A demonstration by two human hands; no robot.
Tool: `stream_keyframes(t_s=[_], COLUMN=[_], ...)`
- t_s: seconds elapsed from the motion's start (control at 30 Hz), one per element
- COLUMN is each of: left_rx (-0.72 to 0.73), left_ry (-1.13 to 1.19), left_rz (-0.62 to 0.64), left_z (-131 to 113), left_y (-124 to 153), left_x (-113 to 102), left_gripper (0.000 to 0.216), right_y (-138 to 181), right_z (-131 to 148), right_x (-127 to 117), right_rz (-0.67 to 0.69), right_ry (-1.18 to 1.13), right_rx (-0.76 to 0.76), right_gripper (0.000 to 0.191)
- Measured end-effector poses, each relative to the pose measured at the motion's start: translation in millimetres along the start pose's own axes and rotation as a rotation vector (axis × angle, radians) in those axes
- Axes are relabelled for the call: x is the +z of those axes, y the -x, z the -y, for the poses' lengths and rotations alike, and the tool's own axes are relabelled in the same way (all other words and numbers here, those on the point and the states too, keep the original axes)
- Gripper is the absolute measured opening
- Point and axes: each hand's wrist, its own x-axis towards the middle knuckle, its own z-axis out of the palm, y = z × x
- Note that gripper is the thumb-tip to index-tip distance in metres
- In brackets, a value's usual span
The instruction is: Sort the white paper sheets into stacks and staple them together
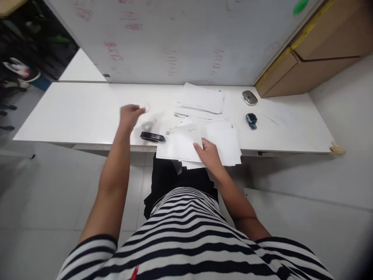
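My left hand is raised above the desk left of the papers, fingers pinched together. A small whitish, see-through thing shows at its fingertips, too blurred to name. Just below and to the right of that hand, a black stapler lies near the front edge, its right end by the papers. My right hand is closed at the right side of a printed sheet of paper, thumb on top. Beneath it, more loose white sheets spread out and overhang the desk edge.
Behind them on the white desk lies another paper stack. To the right are a grey mouse and a dark blue smartwatch. A whiteboard stands along the back, with cardboard boxes at the right.
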Motion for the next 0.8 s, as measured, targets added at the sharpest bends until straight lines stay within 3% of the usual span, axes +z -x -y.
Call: stream_keyframes(t_s=[0.17, 0.27, 0.33, 0.43, 0.57, 0.67, 0.8], left_rx=[-0.077, -0.094, -0.085, 0.063, 0.340, 0.342, 0.359], left_ry=[-0.169, -0.327, -0.436, -0.467, -0.453, -0.519, -0.562], left_rz=[0.166, 0.172, 0.110, -0.038, 0.121, 0.153, 0.126], left_z=[17.4, 13.0, 5.2, -10.7, -25.2, -23.1, -13.2], left_y=[-11.4, -10.8, 0.3, 32.4, 78.6, 96.1, 97.0], left_x=[18.7, 23.7, 20.2, 14.8, 22.9, 37.3, 51.5], left_gripper=[0.031, 0.035, 0.045, 0.060, 0.060, 0.060, 0.055], right_y=[-0.1, -0.2, -0.6, -1.4, -1.3, 0.2, 2.5], right_z=[2.6, 3.9, 4.8, 5.0, 0.0, -5.7, -7.1], right_x=[3.8, 4.7, 4.6, 4.0, 4.6, 6.5, 8.6], right_rz=[-0.003, 0.009, 0.007, 0.012, 0.013, 0.009, 0.054], right_ry=[0.025, 0.025, 0.045, 0.036, -0.040, -0.078, -0.077], right_rx=[0.042, 0.065, 0.074, 0.090, 0.128, 0.172, 0.188], right_gripper=[0.032, 0.032, 0.032, 0.032, 0.035, 0.043, 0.045])
